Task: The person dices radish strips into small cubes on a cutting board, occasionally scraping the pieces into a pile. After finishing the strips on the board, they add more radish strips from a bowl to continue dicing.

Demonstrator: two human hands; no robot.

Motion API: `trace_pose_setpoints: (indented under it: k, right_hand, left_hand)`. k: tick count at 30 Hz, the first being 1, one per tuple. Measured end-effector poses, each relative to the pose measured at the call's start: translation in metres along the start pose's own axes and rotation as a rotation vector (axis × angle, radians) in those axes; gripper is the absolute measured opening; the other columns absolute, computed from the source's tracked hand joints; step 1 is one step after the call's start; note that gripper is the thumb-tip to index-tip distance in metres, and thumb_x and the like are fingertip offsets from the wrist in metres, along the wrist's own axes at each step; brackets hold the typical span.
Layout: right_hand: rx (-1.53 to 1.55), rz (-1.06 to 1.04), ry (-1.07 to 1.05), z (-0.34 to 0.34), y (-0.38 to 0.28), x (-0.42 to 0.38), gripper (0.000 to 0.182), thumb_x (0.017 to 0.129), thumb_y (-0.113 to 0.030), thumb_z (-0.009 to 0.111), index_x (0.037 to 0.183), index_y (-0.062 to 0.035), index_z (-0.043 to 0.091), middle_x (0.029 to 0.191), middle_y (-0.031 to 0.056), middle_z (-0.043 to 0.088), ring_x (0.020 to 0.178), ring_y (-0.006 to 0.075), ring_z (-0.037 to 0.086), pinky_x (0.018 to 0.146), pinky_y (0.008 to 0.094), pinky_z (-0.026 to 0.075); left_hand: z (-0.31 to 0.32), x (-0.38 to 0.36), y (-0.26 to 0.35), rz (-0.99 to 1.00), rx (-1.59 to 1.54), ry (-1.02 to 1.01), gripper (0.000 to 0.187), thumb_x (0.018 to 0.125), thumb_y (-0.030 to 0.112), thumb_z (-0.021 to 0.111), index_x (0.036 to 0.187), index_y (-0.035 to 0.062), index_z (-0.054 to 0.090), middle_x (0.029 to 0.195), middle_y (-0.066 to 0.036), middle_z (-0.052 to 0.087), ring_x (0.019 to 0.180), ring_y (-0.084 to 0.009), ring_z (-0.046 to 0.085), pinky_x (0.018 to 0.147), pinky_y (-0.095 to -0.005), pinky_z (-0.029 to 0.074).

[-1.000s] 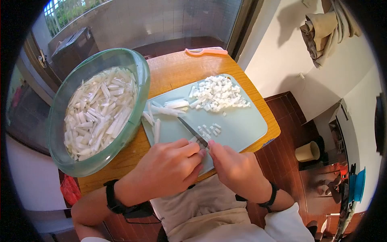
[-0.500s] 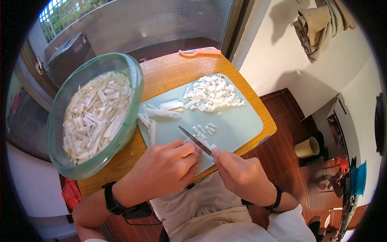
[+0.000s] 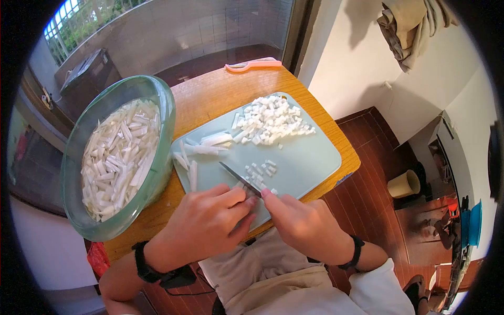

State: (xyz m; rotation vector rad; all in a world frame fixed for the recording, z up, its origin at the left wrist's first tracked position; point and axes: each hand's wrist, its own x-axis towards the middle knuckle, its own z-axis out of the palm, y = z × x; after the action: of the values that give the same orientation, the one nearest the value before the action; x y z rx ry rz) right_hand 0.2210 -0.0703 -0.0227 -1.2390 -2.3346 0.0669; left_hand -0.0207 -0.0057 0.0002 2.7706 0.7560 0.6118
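A knife (image 3: 239,176) is held in my right hand (image 3: 304,223), its blade slanting up to the left over the pale blue cutting board (image 3: 310,168). My left hand (image 3: 207,223) is closed beside the blade, its fingertips pressed on white strips mostly hidden beneath them. Small cut pieces (image 3: 265,168) lie just past the blade. A larger pile of white cubes (image 3: 275,121) sits at the board's far side, with uncut white strips (image 3: 210,143) at its left. The green bowl (image 3: 167,105) on the left holds many white strips (image 3: 121,157).
A pink peeler (image 3: 254,64) lies at the far edge of the wooden table (image 3: 202,94). Cloths (image 3: 412,26) hang on the right wall. A beige bin (image 3: 404,185) stands on the floor at the right, and a red bag (image 3: 98,257) is below the bowl.
The view has shifted slightly, so the board, bowl and hands appear a little further left. Both hands keep their hold around the knife and strips.
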Motion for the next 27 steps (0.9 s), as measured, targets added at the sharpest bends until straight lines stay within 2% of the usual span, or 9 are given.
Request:
trace_pose_setpoints:
  k: [5, 14, 20, 27]
  right_hand:
    - [0.055, 0.013, 0.068, 0.005, 0.004, 0.001, 0.053, 0.093, -0.008, 0.071, 0.142, 0.0074, 0.061, 0.095, 0.0149, 0.069, 0.069, 0.0351, 0.073, 0.056, 0.0415, 0.059]
    - [0.07, 0.027, 0.073, -0.002, 0.0, -0.011, 0.051, 0.093, -0.004, 0.071, 0.142, 0.0044, 0.062, 0.093, 0.0144, 0.067, 0.064, 0.0343, 0.072, 0.054, 0.0431, 0.059]
    - [0.094, 0.013, 0.044, -0.001, 0.005, -0.012, 0.05, 0.094, -0.005, 0.07, 0.142, 0.0043, 0.062, 0.093, 0.0145, 0.067, 0.065, 0.034, 0.073, 0.053, 0.0426, 0.059]
    - [0.094, 0.006, 0.057, 0.0, 0.005, -0.015, 0.05, 0.094, -0.006, 0.071, 0.141, 0.0045, 0.063, 0.092, 0.0119, 0.066, 0.064, 0.03, 0.072, 0.052, 0.0386, 0.058]
  left_hand:
    - [-0.002, 0.001, 0.002, -0.015, -0.002, -0.003, 0.025, 0.088, 0.014, 0.085, 0.112, 0.0075, 0.082, 0.108, -0.003, 0.076, 0.082, -0.026, 0.073, 0.07, -0.0396, 0.063]
    - [-0.003, 0.0, 0.004, -0.014, 0.018, -0.026, 0.027, 0.089, 0.013, 0.084, 0.116, 0.0091, 0.082, 0.105, -0.003, 0.075, 0.081, -0.0257, 0.072, 0.069, -0.0393, 0.062]
    - [-0.002, 0.0, 0.004, -0.01, 0.031, -0.029, 0.027, 0.089, 0.013, 0.084, 0.117, 0.0097, 0.082, 0.107, -0.002, 0.075, 0.08, -0.0243, 0.072, 0.068, -0.0385, 0.062]
    - [0.003, -0.002, 0.003, 0.018, 0.08, -0.003, 0.027, 0.089, 0.014, 0.085, 0.115, 0.0094, 0.082, 0.108, -0.002, 0.075, 0.077, -0.0228, 0.072, 0.064, -0.0371, 0.061]
